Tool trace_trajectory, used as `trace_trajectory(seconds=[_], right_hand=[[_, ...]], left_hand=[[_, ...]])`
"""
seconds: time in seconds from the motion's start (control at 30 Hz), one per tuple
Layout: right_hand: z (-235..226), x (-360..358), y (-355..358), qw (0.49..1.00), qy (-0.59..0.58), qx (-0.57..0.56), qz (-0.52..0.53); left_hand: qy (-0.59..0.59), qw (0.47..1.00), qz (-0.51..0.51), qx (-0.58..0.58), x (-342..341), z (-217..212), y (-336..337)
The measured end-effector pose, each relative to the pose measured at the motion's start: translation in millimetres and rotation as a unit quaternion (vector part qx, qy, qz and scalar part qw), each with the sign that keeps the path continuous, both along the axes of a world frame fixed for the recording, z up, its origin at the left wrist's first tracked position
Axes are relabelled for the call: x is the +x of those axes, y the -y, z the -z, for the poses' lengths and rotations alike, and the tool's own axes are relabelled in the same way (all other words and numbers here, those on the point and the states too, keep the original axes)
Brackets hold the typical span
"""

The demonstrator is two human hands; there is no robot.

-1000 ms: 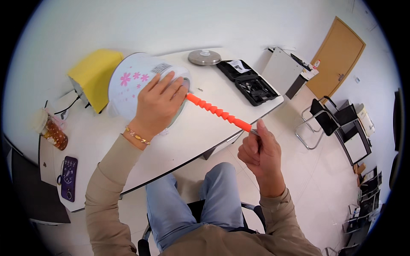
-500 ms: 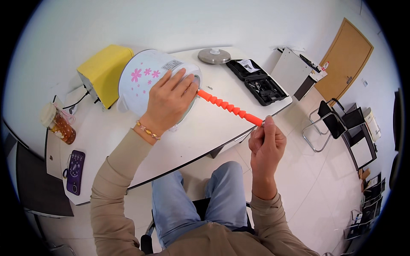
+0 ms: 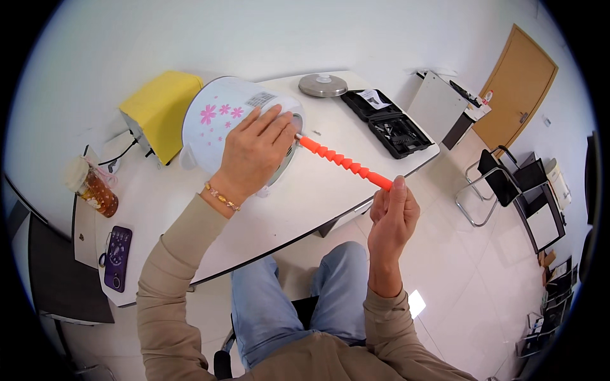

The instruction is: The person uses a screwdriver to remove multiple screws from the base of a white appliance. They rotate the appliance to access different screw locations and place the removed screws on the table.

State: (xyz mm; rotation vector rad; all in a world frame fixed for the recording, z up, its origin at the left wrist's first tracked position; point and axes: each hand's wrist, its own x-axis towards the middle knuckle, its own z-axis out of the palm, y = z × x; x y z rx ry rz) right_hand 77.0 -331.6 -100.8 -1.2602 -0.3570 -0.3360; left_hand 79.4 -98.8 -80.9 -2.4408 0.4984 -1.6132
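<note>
A white cooker pot (image 3: 219,117) with pink flowers lies tipped on its side on the white table (image 3: 318,187), its base facing me. My left hand (image 3: 254,152) rests flat on the pot's upper side, near the base, and steadies it. My right hand (image 3: 394,216) grips the end of a long orange ribbed screwdriver (image 3: 343,162). The tool's metal tip touches the base of the pot beside my left fingers.
A yellow box (image 3: 159,105) stands behind the pot. A round metal lid (image 3: 323,84) and an open black tool case (image 3: 387,124) lie at the table's far right. A jar (image 3: 92,187) and a purple device (image 3: 116,257) sit at the left. Chairs stand on the floor to the right.
The camera has shifted, so everything sits a bit more to the right in view. Both hands keep their hold; the screwdriver stays against the pot's base.
</note>
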Motion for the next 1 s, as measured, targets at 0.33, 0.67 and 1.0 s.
trace_trajectory(seconds=[0.33, 0.67, 1.0], right_hand=[[-2.6, 3.3, -3.6, 0.988, 0.129, -0.067, 0.057], [-5.7, 31.2, 9.4, 0.853, 0.459, -0.218, 0.117], [-17.6, 42.0, 15.5, 0.8, 0.541, -0.258, 0.035]], left_hand=[[-0.017, 1.0, 0.025, -0.001, -4.2, -3.5, -5.7], [-0.015, 0.999, 0.029, 0.028, -5.1, -2.6, -11.7], [0.001, 1.0, 0.023, 0.013, -4.3, 1.0, -11.5]])
